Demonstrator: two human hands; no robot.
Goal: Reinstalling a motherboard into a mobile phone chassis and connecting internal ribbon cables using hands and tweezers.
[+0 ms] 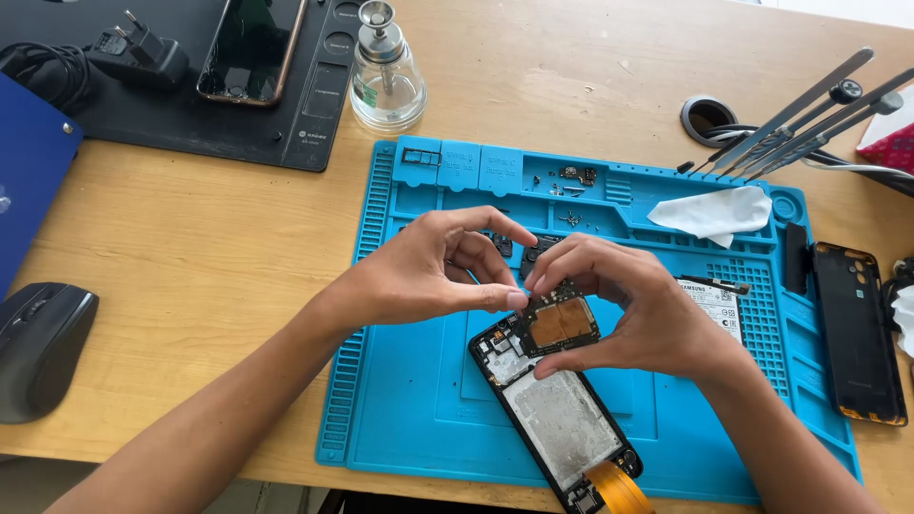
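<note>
Both hands meet over the middle of the bright blue ribbed silicone repair mat [409, 400]. The left hand [433, 271] pinches the left edge of a small dark circuit board with copper-coloured shielding [560, 324] between thumb and forefinger; the right hand [633, 314] grips the same board from the right, fingertips on its far edge and thumb under its near edge. The board hovers just above the top end of an opened black phone frame [552, 409], which lies slanted on the mat with a pale grey, rough adhesive patch in its battery bay and an orange flex ribbon [617, 487] curling at its near end.

By my judgement the board is being handled at its seat in the frame, lifting or seating; either way the next move calls for a level, light hold and care around connectors.

To the right lie a flat battery with a white label [716, 303], a crumpled white tissue [714, 211] and a glossy black back cover [860, 333]. Far off stands a clear glass dispenser bottle [385, 81].
</note>
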